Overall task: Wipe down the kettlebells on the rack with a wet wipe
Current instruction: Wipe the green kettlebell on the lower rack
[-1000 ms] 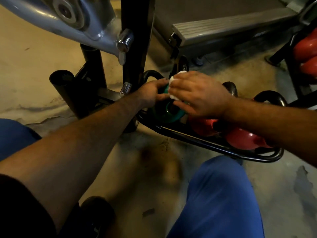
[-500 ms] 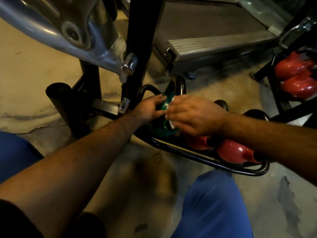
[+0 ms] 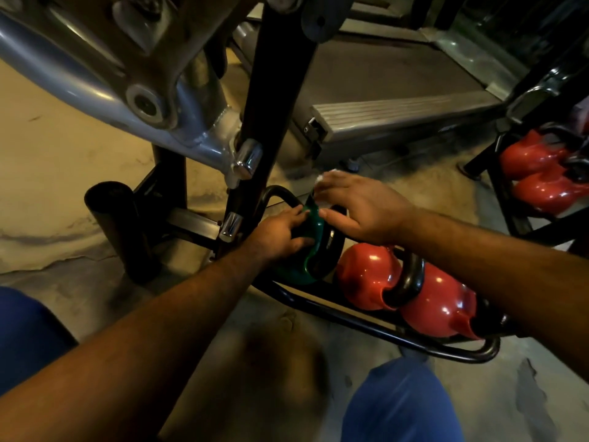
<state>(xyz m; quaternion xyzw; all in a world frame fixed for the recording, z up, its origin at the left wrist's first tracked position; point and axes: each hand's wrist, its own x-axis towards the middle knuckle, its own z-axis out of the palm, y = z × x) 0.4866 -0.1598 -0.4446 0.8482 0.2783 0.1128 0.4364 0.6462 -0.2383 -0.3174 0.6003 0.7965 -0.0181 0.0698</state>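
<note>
The left hand (image 3: 280,236) is curling its fingers round the body of the glossy green kettlebell (image 3: 306,250), which is sitting at the left end of the low black tubular steel rack (image 3: 366,323); the right hand (image 3: 360,208) is hovering above the kettlebell's black handle with fingers spread and blurred, its thumb reaching toward the green shell; a scrap of white wet wipe (image 3: 322,178) is showing at the far fingertips, pinched there as far as the blur allows one to tell. Half a second ago the right hand was lying low over the green kettlebell with the wipe pressed against it; now it is sitting higher and further back, and the wipe is off the green surface. Two shiny red kettlebells (image 3: 404,285) are lying just beside the green one along the same rack, their black handles touching; more red kettlebells (image 3: 538,173) are resting on a second black rack at the right edge. A grey metal machine arm (image 3: 95,78) is crossing the upper left; blue trouser knees (image 3: 398,406) are filling the bottom.
</note>
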